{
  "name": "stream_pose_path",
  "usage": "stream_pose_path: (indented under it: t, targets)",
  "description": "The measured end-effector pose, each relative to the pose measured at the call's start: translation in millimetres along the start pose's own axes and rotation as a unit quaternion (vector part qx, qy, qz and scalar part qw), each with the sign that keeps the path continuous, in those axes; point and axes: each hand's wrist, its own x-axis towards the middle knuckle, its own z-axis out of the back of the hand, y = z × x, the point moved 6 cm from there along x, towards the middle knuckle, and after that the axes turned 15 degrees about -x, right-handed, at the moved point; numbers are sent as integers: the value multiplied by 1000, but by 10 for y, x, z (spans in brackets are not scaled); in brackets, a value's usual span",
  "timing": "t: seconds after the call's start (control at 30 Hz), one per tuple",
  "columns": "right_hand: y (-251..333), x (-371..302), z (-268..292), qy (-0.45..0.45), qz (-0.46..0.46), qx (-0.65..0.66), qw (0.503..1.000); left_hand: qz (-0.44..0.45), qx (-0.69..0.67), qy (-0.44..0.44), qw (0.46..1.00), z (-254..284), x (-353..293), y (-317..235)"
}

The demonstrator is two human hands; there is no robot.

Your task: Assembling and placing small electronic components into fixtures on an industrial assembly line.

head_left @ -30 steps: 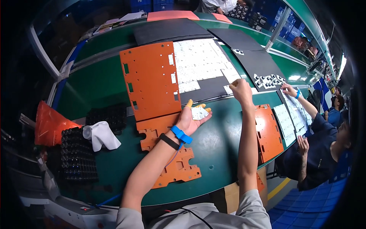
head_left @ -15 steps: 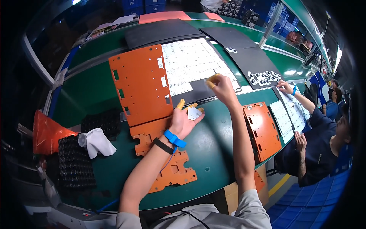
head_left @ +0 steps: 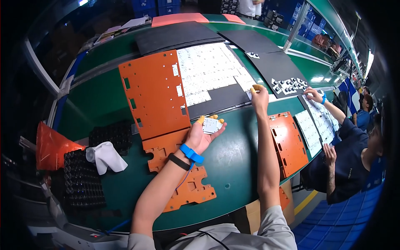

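Observation:
Palm up, my left hand holds a small white circuit board between thumb and fingers, above the green bench. Yellow finger cots cover several of its fingertips, and a blue wrist strap sits at the wrist. My right hand has its yellow-capped fingers pinched together at the right edge of the white circuit board array. What lies between those fingertips, I cannot make out. The array rests on a black sheet. Left of it lies an orange plate with slots and holes.
An orange fixture with cutouts lies below my left forearm. Black trays, a white cloth and an orange bag are at left. At right are another orange plate and a co-worker's hand near small boards.
My right hand has moved right and slightly nearer, toward the array's right edge. The board in my left hand now appears wider and turned differently.

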Motion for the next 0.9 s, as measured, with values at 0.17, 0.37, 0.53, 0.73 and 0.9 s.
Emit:
stream_pose_path:
  t: [0.17,0.37,0.53,0.73,0.9]
  targets:
    - [-109,-160,-169,-94,65,-177,978,23,76,1,997,-3,-38,57]
    - [-31,-189,-133,-66,56,-197,977,81,119,-23,989,-16,-84,125]
    - [-9,-232,-62,-93,61,-207,972,115,143,9,983,-36,-86,172]
    - [108,-264,-94,-78,101,-213,969,76,167,26,983,-21,-46,137]
    - [242,-278,54,-122,149,-151,969,35,157,6,987,-100,-38,183]
